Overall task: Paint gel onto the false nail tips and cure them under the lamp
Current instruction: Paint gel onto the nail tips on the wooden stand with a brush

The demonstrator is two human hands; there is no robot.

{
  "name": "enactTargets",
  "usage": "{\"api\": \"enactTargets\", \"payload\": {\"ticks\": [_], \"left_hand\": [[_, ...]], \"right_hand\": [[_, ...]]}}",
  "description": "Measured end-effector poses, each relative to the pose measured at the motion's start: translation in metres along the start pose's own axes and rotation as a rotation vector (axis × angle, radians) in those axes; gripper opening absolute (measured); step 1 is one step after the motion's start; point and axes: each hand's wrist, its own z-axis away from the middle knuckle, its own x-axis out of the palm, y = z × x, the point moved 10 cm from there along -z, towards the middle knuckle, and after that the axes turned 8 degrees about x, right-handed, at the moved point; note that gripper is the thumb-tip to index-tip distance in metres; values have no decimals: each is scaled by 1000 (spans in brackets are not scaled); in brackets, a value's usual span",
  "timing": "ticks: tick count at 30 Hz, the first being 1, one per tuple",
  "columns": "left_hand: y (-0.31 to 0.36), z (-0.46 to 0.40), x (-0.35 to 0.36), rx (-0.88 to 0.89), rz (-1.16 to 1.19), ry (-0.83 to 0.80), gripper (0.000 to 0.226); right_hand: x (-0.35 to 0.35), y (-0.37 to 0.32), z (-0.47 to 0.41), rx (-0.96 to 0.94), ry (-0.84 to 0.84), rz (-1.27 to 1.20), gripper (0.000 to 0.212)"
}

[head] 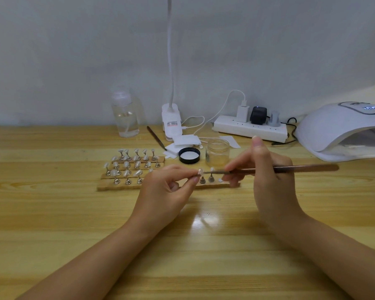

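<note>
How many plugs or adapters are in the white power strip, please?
3. On the power strip, from left to right: a white charger with a cable, a black adapter, and a grey plug.

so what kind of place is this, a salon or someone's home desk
Most likely a home nail-art desk, not a salon: a plain wooden table against a bare wall, with wooden strips of false nail tips on metal stands, a white dome-shaped curing lamp, and a white power strip lying loose on the tabletop.

Wooden surface (52, 213) laid with holder strips of nail tips (130, 167), open jar (217, 152), black lid (189, 155), clear bottle (125, 113), power strip (250, 128), curing lamp (342, 128) set at right.
</note>
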Motion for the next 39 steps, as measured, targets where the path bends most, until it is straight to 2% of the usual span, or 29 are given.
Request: {"api": "enactTargets", "payload": {"ticks": [10,19,26,31,39], "left_hand": [[0,1,-1,4,25,2,29],[0,1,-1,16,27,6,33],[9,-1,-5,98,22,41,25],[7,-1,-7,83,84,64,12],[3,-1,-7,63,86,68,27]], "right_hand": [[1,0,0,9,-1,21,48],[3,0,2,17,-18,11,52],[-7,-3,3,-12,56,-46,58],[-8,-3,3,-39,64,-31,50],[9,-4,10,-50,-52,4,47]]}}
